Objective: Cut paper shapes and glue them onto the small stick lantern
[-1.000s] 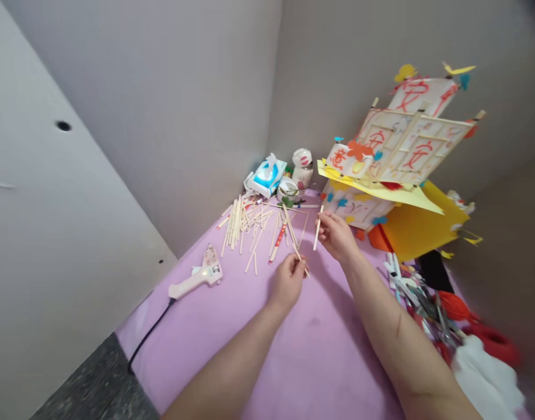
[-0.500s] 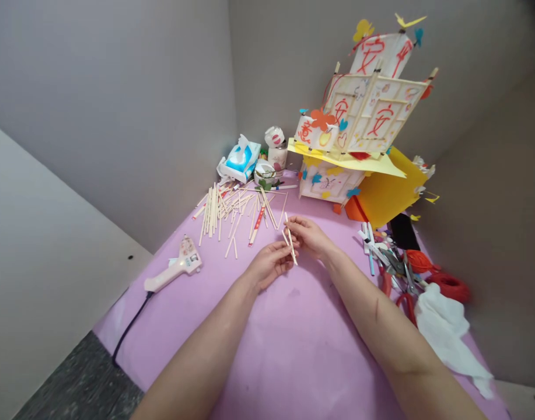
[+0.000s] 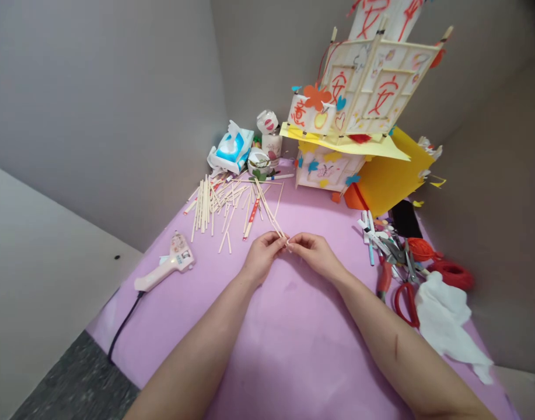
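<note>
My left hand [image 3: 263, 255] is closed, pinching thin wooden sticks [image 3: 278, 228] between thumb and fingertips. The sticks slant up and left, lining up in view with others lying on the table. Against it, my right hand [image 3: 314, 253] is also closed, its thumb and forefinger at the near ends of the same sticks, where a small whitish bit shows. The fingers hide most of these ends. Beyond the hands lies a loose pile of wooden sticks [image 3: 203, 204], with a red paper chopstick sleeve [image 3: 252, 214] among them.
Left is a corded glue gun [image 3: 162, 273]. Behind stand a wipes pack [image 3: 232, 149], jars [image 3: 271, 143] and a tall paper-and-stick lantern tower [image 3: 363, 99]. Right are markers [image 3: 369, 236], red-handled scissors [image 3: 407, 303], red yarn [image 3: 451, 273] and a white cloth [image 3: 444, 318]. Purple cloth [image 3: 289, 361] covers the table.
The held sticks have turned from steeply upright to slanting up-left. My right hand has come down beside the left, so the fingertips now meet. The view has tipped slightly.
</note>
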The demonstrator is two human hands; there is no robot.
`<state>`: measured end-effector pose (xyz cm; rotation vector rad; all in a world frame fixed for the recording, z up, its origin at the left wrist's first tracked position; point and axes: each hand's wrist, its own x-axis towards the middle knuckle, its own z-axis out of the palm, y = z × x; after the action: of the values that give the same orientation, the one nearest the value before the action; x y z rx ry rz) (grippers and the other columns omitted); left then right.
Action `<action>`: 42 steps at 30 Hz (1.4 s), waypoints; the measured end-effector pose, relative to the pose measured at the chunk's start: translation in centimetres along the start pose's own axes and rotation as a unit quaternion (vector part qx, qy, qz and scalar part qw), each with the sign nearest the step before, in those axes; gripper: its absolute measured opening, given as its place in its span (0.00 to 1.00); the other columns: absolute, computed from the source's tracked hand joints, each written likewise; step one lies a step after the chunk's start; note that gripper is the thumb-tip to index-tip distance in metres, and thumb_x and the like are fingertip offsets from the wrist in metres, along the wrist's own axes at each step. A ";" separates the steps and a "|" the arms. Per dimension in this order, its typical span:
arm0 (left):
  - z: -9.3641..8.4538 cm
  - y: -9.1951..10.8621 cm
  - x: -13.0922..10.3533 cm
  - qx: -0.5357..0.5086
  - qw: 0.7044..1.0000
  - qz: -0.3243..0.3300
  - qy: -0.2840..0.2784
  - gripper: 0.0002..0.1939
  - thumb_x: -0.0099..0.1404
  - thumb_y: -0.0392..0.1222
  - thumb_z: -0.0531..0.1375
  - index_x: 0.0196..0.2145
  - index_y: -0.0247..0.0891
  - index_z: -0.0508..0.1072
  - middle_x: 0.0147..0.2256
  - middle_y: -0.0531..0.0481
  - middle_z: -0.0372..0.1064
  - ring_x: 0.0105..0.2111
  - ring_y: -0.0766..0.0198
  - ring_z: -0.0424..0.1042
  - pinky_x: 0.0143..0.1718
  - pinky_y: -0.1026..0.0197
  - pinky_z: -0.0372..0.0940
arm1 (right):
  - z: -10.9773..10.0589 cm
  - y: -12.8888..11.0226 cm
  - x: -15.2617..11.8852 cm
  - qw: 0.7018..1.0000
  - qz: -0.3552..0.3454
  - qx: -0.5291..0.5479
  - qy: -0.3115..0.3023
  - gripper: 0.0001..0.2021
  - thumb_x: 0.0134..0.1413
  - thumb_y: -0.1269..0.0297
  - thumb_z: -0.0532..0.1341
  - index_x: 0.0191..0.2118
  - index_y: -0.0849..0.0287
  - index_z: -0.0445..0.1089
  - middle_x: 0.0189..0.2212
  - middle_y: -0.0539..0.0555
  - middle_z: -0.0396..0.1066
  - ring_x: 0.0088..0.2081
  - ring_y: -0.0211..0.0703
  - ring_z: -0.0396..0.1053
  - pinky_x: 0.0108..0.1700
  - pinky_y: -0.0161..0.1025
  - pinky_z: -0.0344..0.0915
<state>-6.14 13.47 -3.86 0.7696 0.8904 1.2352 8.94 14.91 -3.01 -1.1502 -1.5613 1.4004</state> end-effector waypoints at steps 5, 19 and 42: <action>-0.2 -0.3 0.1 0.039 0.999 -0.010 -0.029 0.09 0.54 0.41 0.65 0.30 0.33 0.73 0.28 0.51 0.69 0.29 0.68 0.67 0.35 0.64 0.61 | -0.5 -0.3 -0.2 0.996 0.043 0.059 -0.042 0.10 0.48 0.58 0.62 0.28 0.61 0.71 0.22 0.47 0.67 0.24 0.33 0.61 0.30 0.33 0.58; 0.0 0.0 -0.2 0.042 0.997 -0.032 -0.057 0.10 0.53 0.42 0.66 0.29 0.32 0.74 0.26 0.52 0.69 0.28 0.67 0.67 0.36 0.63 0.62 | 0.4 0.3 -0.4 0.990 0.105 0.096 -0.001 0.02 0.38 0.68 0.60 0.21 0.59 0.67 0.16 0.46 0.67 0.18 0.32 0.61 0.23 0.32 0.58; 0.6 -0.4 -0.4 0.150 0.988 -0.007 -0.042 0.11 0.55 0.45 0.64 0.32 0.34 0.74 0.27 0.51 0.71 0.28 0.68 0.68 0.34 0.63 0.65 | -0.5 -0.6 -0.3 0.987 0.023 0.130 0.088 0.12 0.43 0.63 0.64 0.36 0.58 0.73 0.26 0.50 0.71 0.28 0.37 0.66 0.34 0.36 0.63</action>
<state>-5.50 12.95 -3.92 1.0456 1.0230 1.0594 9.46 14.77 -2.29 -1.1222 -1.1970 1.4412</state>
